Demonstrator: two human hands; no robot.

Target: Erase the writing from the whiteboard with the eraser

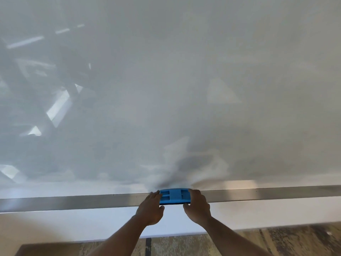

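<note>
A large glossy whiteboard (184, 80) fills most of the view; I see only reflections and faint grey smudges on it, no clear writing. A blue eraser (174, 196) sits on the metal tray (73, 202) along the board's lower edge. My left hand (150, 209) holds the eraser's left end, fingers on top and thumb underneath. My right hand (198, 206) holds its right end the same way.
Below the tray runs a white wall (83, 224), then a wood-patterned floor (276, 241). A dark object's corner (46, 249) shows at the bottom left.
</note>
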